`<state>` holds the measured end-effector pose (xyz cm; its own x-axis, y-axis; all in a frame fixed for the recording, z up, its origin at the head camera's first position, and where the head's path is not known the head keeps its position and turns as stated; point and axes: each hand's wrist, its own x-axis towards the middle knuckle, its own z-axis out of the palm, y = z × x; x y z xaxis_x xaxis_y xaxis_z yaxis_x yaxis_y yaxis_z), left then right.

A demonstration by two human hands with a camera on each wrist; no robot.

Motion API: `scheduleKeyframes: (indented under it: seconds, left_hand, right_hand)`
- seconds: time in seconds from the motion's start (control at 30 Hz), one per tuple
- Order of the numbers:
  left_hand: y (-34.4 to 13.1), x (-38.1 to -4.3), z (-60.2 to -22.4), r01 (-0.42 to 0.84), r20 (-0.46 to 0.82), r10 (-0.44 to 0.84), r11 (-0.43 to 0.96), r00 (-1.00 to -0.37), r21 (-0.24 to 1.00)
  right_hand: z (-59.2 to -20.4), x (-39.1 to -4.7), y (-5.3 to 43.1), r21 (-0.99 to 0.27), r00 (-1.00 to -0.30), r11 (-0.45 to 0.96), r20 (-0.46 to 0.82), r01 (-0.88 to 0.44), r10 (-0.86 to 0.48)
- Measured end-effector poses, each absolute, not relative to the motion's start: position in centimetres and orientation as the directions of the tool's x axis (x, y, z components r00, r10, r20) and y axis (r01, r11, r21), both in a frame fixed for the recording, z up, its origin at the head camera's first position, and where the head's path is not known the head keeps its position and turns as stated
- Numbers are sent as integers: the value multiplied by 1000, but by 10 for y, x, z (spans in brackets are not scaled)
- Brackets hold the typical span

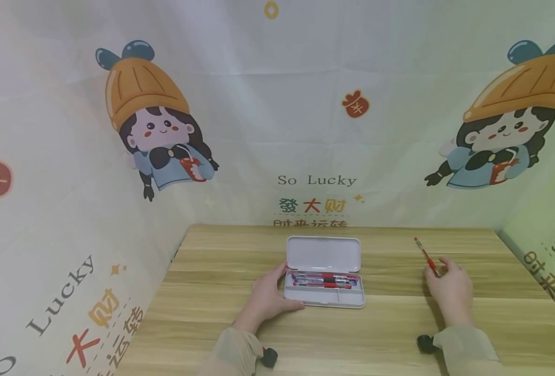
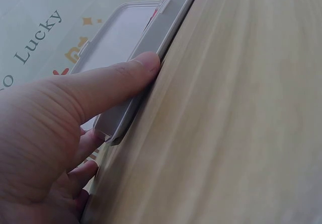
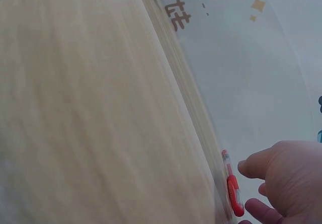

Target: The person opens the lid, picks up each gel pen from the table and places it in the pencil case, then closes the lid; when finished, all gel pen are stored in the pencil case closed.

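A white pencil case (image 1: 324, 298) lies open on the table, its lid (image 1: 323, 253) tilted back, with several red, black and blue pens (image 1: 324, 281) in its rear compartment. My left hand (image 1: 269, 296) holds the case at its left end. In the left wrist view the thumb (image 2: 146, 63) presses the case's front wall, the other fingers passing round the end. Farther right, a red pen (image 1: 428, 259) with a clear barrel lies at a slant. My right hand (image 1: 450, 287) is at the pen's near end, thumb (image 3: 254, 164) and fingers spread beside it.
The wooden table (image 1: 385, 334) backs onto a printed cloth (image 1: 239, 130), which also hangs along both sides. Black wrist devices (image 1: 270, 357) sit at both sleeves. The case's front compartments (image 1: 310, 295) hold no pens.
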<state>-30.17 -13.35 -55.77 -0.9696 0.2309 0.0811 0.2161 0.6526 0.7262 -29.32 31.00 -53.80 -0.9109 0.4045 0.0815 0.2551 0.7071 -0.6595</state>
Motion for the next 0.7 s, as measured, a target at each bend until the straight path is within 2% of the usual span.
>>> scheduleKeyframes:
  seconds: [0.4,0.7]
  left_hand:
    - [-133,-301,-556,210,79,226,648,-971,732]
    - [-133,-301,-557,207,76,224,652,-972,729]
  right_hand:
    - [-539,-295,318,-586,-903,746,56,315,426]
    - [-544,-293,320,-609,-900,733,72,302,431]
